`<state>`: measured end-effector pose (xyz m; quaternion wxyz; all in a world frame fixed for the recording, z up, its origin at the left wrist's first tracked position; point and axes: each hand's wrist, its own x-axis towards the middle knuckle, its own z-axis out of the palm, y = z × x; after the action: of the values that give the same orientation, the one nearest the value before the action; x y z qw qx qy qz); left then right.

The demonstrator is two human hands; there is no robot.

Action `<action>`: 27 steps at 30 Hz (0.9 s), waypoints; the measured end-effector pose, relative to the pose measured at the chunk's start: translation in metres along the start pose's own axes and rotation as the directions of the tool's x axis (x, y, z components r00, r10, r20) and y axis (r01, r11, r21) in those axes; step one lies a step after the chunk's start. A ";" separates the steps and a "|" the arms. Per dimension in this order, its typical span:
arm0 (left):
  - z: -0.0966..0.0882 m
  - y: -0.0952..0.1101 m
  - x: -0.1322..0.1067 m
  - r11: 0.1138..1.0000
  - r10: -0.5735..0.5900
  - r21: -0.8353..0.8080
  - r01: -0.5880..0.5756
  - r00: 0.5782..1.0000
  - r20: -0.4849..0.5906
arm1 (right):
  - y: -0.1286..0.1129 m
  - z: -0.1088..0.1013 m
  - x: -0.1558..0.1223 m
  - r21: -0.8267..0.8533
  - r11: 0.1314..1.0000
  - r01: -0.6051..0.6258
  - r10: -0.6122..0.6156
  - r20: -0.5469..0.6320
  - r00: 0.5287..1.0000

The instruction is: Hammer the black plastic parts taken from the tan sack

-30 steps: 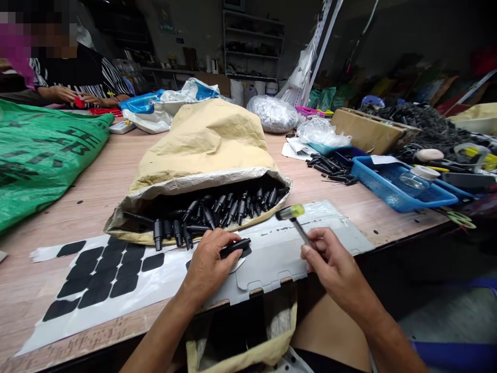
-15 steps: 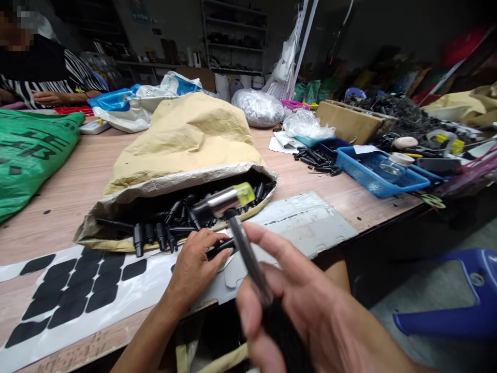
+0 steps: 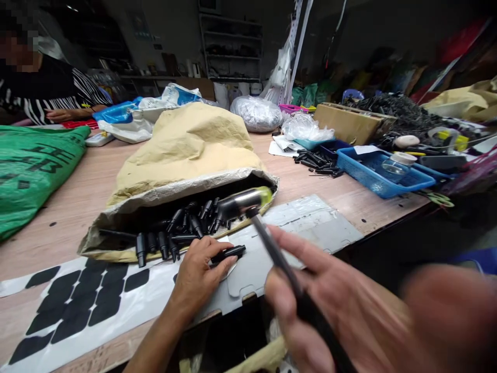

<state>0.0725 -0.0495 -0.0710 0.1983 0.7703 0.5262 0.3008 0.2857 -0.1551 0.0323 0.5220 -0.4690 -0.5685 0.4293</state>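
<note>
Black part stays under left hand; right hand hammer now raised.

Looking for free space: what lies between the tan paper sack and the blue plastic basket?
Head view: loose black plastic parts on the wooden tabletop, between the tan paper sack and the blue plastic basket.

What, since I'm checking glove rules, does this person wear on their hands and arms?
Nothing visible. The left hand is bare, no glove, ring or watch, and its forearm shows no sleeve. The right hand is blurred and close to the camera but also looks ungloved; no sleeve shows there.
</note>
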 end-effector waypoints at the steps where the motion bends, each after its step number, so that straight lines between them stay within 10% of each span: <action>1: -0.001 0.002 0.000 1.000 0.010 -0.004 -0.010 1.000 0.011 | 0.002 -0.004 0.006 -0.001 1.000 -0.026 0.026 0.014 1.000; 10: -0.001 0.006 0.001 1.000 -0.008 -0.028 0.009 0.999 0.042 | 0.080 -0.017 0.014 -0.427 0.900 0.086 -0.074 0.043 0.996; 27: -0.004 0.014 0.000 0.997 -0.066 -0.033 0.067 0.997 0.050 | 0.092 -0.004 0.009 -0.556 0.801 0.221 -0.163 0.154 0.975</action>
<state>0.0800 -0.0543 -0.0595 0.2343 0.7560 0.5413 0.2840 0.2978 -0.1283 -0.0559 0.3701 -0.5217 -0.7402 0.2071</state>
